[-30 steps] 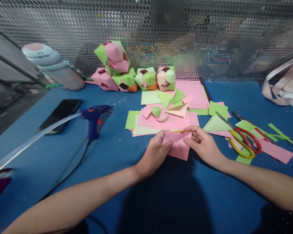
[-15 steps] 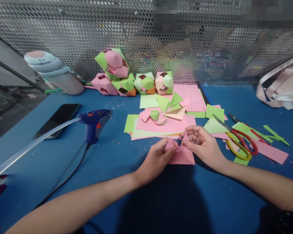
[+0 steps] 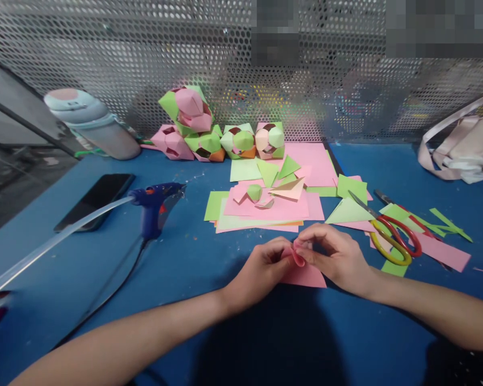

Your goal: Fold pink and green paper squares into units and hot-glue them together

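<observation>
Between both hands, low in the middle of the view, is a pink paper piece (image 3: 306, 276) with its upper part curled into a loop. My left hand (image 3: 265, 268) pinches its left side, and my right hand (image 3: 336, 257) pinches the curled part from the right. Just beyond the hands lies a stack of pink, green and cream sheets (image 3: 233, 222), with folded green and pink pieces on top. To the right, scissors with red and yellow handles (image 3: 394, 241) rest on paper scraps.
Folded paper balls (image 3: 209, 142) stand along the perforated metal screen (image 3: 145, 59). A blue glue gun (image 3: 149, 212), a black phone (image 3: 94, 201) and a bottle (image 3: 92, 120) are on the left. A pale bag (image 3: 467, 145) sits at the far right.
Both hands have moved slightly down and closer together. The two raised points of the pink paper are now brought together into a curl.
</observation>
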`<state>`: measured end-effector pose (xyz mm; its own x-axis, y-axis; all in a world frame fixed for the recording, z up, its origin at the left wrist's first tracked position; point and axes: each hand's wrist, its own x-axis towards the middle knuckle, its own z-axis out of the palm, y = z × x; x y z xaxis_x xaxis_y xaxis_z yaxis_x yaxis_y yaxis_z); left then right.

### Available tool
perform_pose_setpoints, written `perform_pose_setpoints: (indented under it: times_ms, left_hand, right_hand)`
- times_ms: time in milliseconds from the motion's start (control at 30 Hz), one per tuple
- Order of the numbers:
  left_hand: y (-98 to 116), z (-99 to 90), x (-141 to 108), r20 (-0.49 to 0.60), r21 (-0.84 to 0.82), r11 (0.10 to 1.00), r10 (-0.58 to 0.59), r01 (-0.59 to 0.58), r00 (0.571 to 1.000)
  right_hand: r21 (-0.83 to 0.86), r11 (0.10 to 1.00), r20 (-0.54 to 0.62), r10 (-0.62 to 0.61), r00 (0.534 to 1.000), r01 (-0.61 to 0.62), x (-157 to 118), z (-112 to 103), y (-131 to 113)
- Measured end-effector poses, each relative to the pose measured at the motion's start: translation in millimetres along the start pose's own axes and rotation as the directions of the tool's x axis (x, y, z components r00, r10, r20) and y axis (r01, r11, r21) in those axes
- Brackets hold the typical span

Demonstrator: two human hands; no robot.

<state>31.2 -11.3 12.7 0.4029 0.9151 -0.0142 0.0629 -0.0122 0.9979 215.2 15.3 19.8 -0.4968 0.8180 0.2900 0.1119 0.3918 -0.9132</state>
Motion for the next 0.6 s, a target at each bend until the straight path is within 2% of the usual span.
perform_pose_setpoints:
  times_ms: [133, 300, 400, 600]
  left_hand:
    - [-0.3, 0.4, 0.5, -0.016, -0.033, 0.999, -0.005, 0.004, 1.0]
    - [-1.5, 0.4, 1.4, -0.14, -0.033, 0.999, -0.04, 0.035, 0.989]
    - [-2.1, 0.7, 0.7, -0.158, -0.016, 0.998, -0.065, 0.063, 0.985]
    - [1.5, 2.0, -1.2, -0.176, -0.061, 0.997, -0.06, 0.05, 0.983]
  right_hand:
    - [-0.088, 0.994, -0.005, -0.059, 0.998, 0.059, 0.4, -0.5, -1.2]
    - [-0.21, 0.971, -0.005, -0.118, 0.993, 0.114, 0.9, 0.7, 0.5]
    - [-0.264, 0.956, -0.036, -0.146, 0.989, 0.132, 0.8, 2.9, 5.5]
    - [-0.245, 0.966, -0.041, -0.098, 0.994, 0.085, 1.2, 5.8, 10.2]
